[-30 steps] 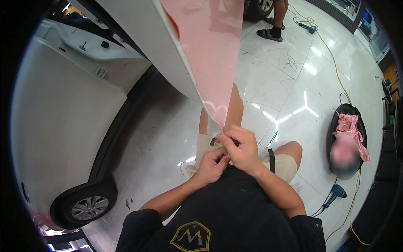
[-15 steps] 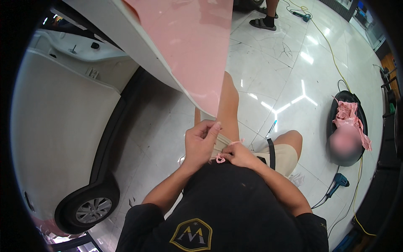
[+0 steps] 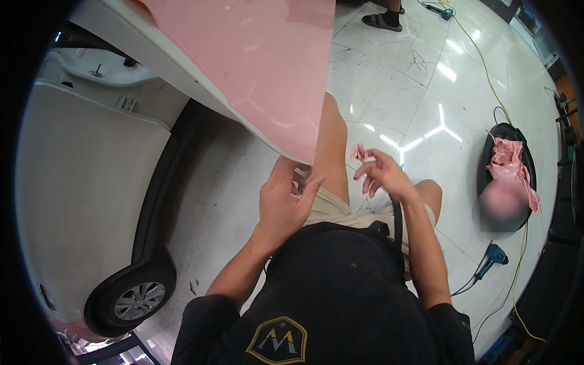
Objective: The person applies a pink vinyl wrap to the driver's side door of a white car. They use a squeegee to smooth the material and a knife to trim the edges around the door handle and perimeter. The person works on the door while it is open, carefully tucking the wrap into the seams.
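A car panel covered in glossy pink film reaches down from the top to a pointed corner, with a white edge along its left side. My left hand is at that corner. Its fingers curl under the edge, tips partly hidden, while the thumb stands apart from the panel. To the right, over my lap, my right hand is raised with its fingers spread. A small crumpled scrap of pink film is at its index fingertip; whether it clings or is coming loose I cannot tell.
A white car door and a wheel are on the left. On the tiled floor to the right lie a black tub with crumpled pink film, a teal heat gun and yellow cord. Another person's sandalled foot stands farther off.
My right hand has left my lap, moving up and right with the pink scrap, and its fingers have spread. My left hand's thumb has parted from its fingers near the panel corner.
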`<state>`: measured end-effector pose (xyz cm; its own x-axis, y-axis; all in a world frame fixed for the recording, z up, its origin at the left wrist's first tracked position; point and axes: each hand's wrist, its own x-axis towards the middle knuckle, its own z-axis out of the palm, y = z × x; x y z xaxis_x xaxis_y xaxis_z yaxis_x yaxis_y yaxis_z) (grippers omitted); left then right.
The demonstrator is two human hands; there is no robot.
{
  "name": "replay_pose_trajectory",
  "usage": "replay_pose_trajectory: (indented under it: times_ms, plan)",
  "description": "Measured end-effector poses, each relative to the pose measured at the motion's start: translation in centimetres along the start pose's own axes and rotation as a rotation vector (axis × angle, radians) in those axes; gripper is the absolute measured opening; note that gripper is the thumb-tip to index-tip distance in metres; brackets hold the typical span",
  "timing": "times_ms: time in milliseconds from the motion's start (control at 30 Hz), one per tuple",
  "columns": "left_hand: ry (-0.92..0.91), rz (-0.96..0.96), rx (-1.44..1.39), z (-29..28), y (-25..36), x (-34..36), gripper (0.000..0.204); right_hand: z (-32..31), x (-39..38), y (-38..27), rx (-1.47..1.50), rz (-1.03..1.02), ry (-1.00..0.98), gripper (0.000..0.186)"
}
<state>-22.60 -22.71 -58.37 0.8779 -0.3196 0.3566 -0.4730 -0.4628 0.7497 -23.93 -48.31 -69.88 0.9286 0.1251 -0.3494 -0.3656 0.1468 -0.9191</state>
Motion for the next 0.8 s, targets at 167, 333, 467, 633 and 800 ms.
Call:
replay_pose_trajectory:
  times_ms: [167,333,467,633,800]
  plan:
    - [-0.009,0.083,0.077,-0.4,-0.6,1.0,0.025,-4.8,3.6,-2.8,0.309,-0.006,-0.280,0.015]
    - [-0.023,0.020,0.037,-1.2,-1.1,0.5,0.023,-5.0,4.1,-1.5,0.822,-0.178,-0.172,0.021]
    - [-0.065,-0.122,0.022,-1.7,-3.0,-1.6,0.030,-7.9,4.2,1.4,1.233,-0.446,-0.229,0.028]
    - [-0.121,-0.207,0.079,-1.7,-5.9,-3.9,0.036,-5.9,0.4,-7.4,1.061,-0.667,-0.694,0.037]
    - [-0.150,-0.035,0.233,-1.1,-4.5,-2.1,0.029,-1.7,-0.1,-7.1,0.495,-0.114,-0.135,0.024]
